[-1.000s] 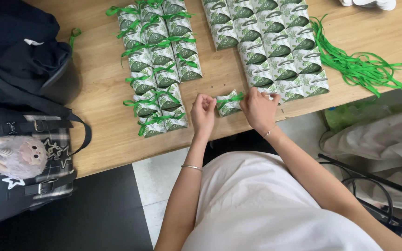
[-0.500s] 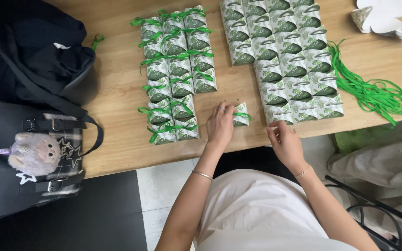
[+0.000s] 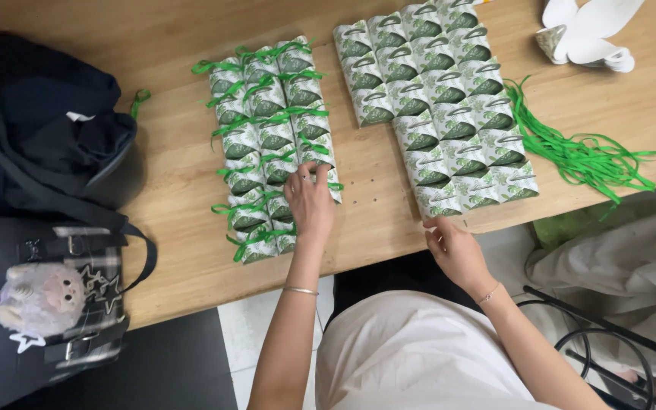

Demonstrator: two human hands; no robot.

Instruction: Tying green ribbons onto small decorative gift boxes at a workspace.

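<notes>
On the wooden table (image 3: 389, 220) lies a block of small green-and-white boxes tied with green ribbon (image 3: 267, 137). My left hand (image 3: 309, 203) sits at that block's right side, fingers closed over one tied box (image 3: 326, 176) in the right column. To the right is a second block of the same boxes without ribbon (image 3: 438, 99). My right hand (image 3: 453, 247) hovers at the table's front edge, fingers loosely apart and holding nothing. Its fingertips are just below the nearest untied box (image 3: 438, 203).
A bundle of loose green ribbons (image 3: 586, 156) lies right of the untied boxes. White paper strips (image 3: 594, 34) sit at the back right. A dark bag (image 3: 47, 144) and a black bag with a plush toy (image 3: 39, 300) are at the left. Grey cloth (image 3: 624, 266) hangs lower right.
My left hand carried the tied box from the front edge leftward and up into the tied block. My right hand let go of it and drew back to the front of the untied block.
</notes>
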